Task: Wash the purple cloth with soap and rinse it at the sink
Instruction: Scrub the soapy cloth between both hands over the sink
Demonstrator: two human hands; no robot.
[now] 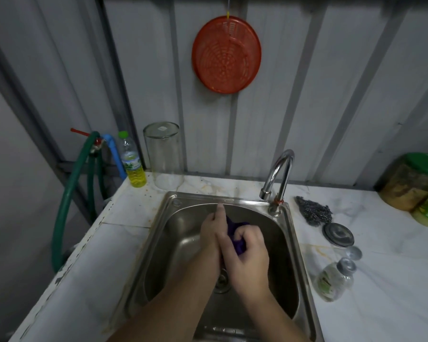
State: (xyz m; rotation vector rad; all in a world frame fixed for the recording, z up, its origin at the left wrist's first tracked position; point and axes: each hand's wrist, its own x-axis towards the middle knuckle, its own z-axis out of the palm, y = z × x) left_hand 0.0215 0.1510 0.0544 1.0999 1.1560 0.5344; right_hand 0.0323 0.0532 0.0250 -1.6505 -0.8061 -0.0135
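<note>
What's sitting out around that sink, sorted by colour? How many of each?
Purple: 1, the purple cloth, held between the left hand and the right hand over the sink
Red-orange: 1, the round strainer on the wall
Green: 2, the hose and the green-lidded jar
Yellow: 1, the bottle of yellow liquid
Clear: 1, the glass jar
Total: 6

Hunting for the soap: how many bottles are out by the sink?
2: a green-capped bottle of yellow liquid at the counter's back left, a small clear bottle lying right of the sink.
</note>
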